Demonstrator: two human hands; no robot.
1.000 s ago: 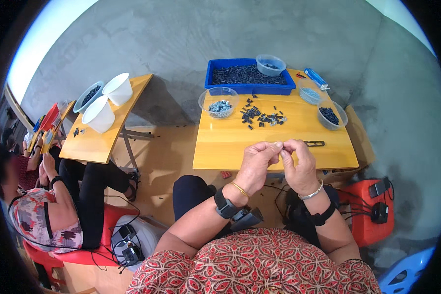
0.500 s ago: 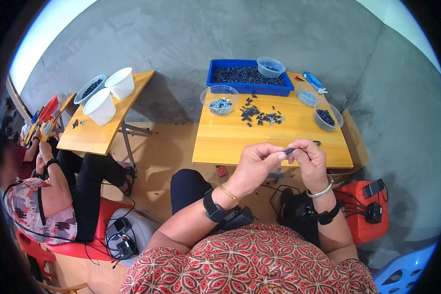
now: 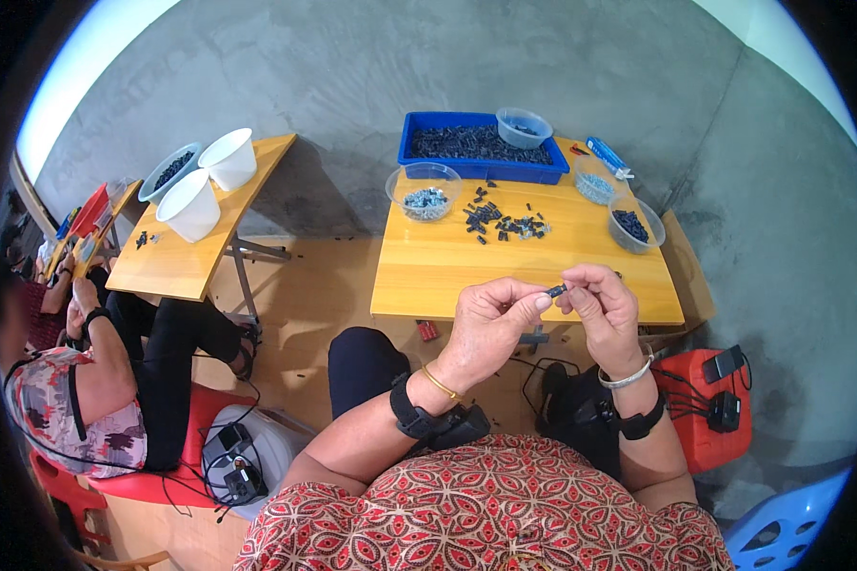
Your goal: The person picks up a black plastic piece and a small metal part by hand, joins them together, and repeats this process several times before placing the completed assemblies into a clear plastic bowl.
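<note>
Over the near edge of the table my left hand [image 3: 490,328] pinches a small black plastic piece [image 3: 556,291] between thumb and fingers. My right hand [image 3: 605,319] is closed in a pinch against the piece's right end; whatever its fingertips hold there is too small to make out. Beyond my hands lies a loose pile of similar black pieces [image 3: 484,213], with a few small clear bits [image 3: 540,229] among them. To the pile's left stands a clear bowl [image 3: 425,178] of light blue-grey small parts.
A blue tray [image 3: 486,171] full of black pieces stands at the back, a bowl [image 3: 524,128] inside it. Two clear tubs [image 3: 595,181] [image 3: 635,225] line the table's right side. At left, a seated person [image 3: 95,400] is by another table [image 3: 186,271] with white buckets [image 3: 189,206].
My hands have shifted slightly, and more of the black piece shows between the fingertips. The whole view has moved a little; the pile and bowls look the same.
</note>
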